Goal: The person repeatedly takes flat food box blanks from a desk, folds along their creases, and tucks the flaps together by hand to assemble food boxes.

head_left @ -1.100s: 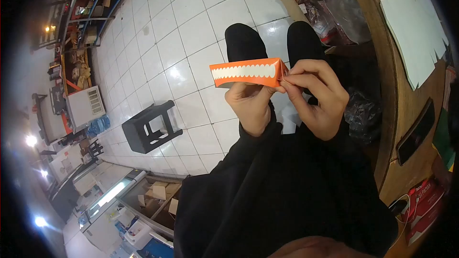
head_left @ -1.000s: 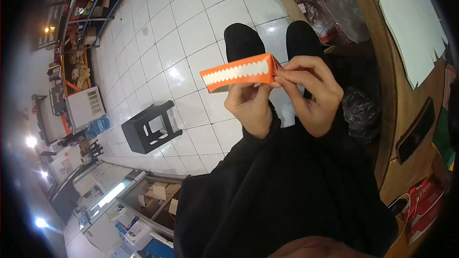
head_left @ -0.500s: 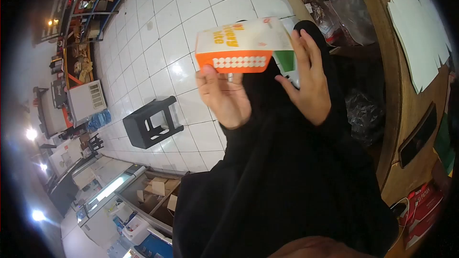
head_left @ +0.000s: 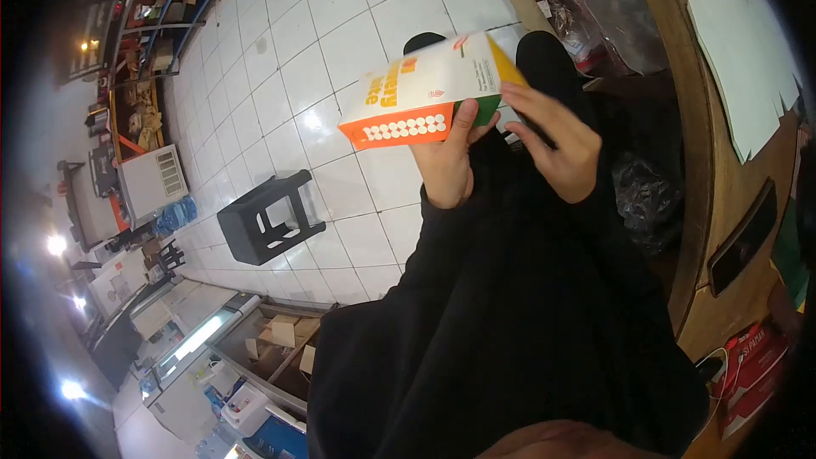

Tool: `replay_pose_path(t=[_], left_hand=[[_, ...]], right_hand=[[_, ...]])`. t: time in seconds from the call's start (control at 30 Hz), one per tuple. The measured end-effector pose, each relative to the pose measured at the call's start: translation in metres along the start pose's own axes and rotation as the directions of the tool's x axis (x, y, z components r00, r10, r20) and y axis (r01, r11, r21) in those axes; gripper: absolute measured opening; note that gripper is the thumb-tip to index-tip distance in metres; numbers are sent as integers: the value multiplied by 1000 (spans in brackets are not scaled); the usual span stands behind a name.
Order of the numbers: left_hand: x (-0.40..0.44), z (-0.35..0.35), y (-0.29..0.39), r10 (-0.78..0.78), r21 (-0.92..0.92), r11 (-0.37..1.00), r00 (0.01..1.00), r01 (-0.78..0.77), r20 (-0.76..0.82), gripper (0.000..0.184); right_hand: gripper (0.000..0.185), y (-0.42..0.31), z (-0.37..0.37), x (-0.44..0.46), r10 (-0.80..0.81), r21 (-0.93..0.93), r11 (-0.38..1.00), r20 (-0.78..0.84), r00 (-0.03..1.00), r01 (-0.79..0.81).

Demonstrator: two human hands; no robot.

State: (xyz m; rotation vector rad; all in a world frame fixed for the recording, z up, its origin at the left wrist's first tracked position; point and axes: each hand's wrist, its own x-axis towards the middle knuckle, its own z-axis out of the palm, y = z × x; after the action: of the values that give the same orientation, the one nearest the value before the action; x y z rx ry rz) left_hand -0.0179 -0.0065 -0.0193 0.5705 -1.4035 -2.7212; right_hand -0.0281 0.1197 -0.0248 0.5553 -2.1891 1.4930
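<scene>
A paper food box (head_left: 433,85), white with yellow lettering on top and an orange side with white dots, is held tilted above my lap. My left hand (head_left: 450,161) is closed on its near side, the thumb pressed on the orange panel by the green corner and the other fingers underneath. Beside the box's right end is my right hand (head_left: 561,149), its fingers stretched out and the thumb apart. Its fingertips touch or nearly touch the yellow end flap (head_left: 505,64). The inside of the box is hidden.
A black plastic stool (head_left: 268,217) stands on the white tiled floor at left. At right, a wooden desk (head_left: 688,204) carries white paper sheets (head_left: 735,68) and a phone (head_left: 742,238). Plastic bags (head_left: 650,200) lie beneath it. A cabinet with cardboard boxes (head_left: 285,331) is at lower left.
The box has turned and tipped, bringing its yellow end into view. My left hand has shifted right along its near side. My right hand's fingers have bent down toward the end flap.
</scene>
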Motion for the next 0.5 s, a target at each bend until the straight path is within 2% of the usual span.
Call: replay_pose_path(t=[0.03,0.07,0.1,0.13,0.2,0.27,0.33,0.37,0.43,0.5], left_hand=[[0,-3,-2,65,124,990,998,-63,-11,38],[1,-8,-3,130,250,960,991,-123,-12,36],[5,-9,-10,329,402,860,944,-315,35,35],[4,-12,-17,328,405,858,944,-314,38,35],[1,-15,-30,493,496,713,857,-496,149,34],[-2,-15,-38,476,483,729,866,-485,152,38],[-4,-5,-33,352,371,861,934,-349,61,38],[-6,0,-30,281,307,911,959,-274,21,38],[-8,7,-26,128,163,979,991,-120,-39,38],[-8,7,-25,81,106,991,996,-77,-30,37]], right_hand=[[21,-1,-1,-3,0,2,1000,2,1000,0],[19,-3,-3,-9,235,173,961,-91,968,-217],[17,-3,-3,-12,466,355,847,-139,874,-395],[17,-3,-2,-11,468,357,846,-142,872,-396],[13,-1,0,-7,669,598,668,-220,710,-443],[13,3,-6,-8,676,603,651,-184,713,-461],[15,-3,-12,-5,613,404,752,-136,778,-522],[15,-7,-14,-4,613,404,751,-134,779,-522],[17,-13,-16,-3,630,457,688,10,777,-564],[17,-11,-14,-5,630,475,680,14,777,-559]])
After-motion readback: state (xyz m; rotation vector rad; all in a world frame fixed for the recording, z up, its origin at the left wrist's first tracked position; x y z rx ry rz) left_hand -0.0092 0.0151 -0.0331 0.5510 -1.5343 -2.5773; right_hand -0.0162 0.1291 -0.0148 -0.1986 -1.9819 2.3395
